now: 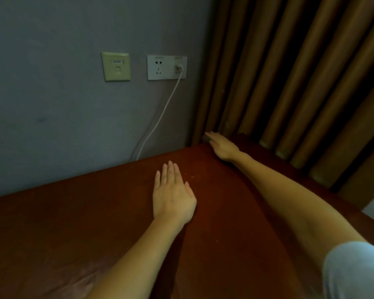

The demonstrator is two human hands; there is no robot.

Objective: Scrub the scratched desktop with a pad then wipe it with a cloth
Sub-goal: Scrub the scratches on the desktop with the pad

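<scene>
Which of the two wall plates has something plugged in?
The white plate, right of the yellowed plate and nearer the curtain: a plug sits in its right-hand socket, its cable dropping behind the desk.

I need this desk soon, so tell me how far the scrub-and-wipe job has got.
Done: nothing clearly; specks lie on the desktop. In hand: the right hand presses a small dark pad at the far corner by the curtain; the left hand lies flat on the wood. Left: the wipe; no cloth is in view.
</scene>
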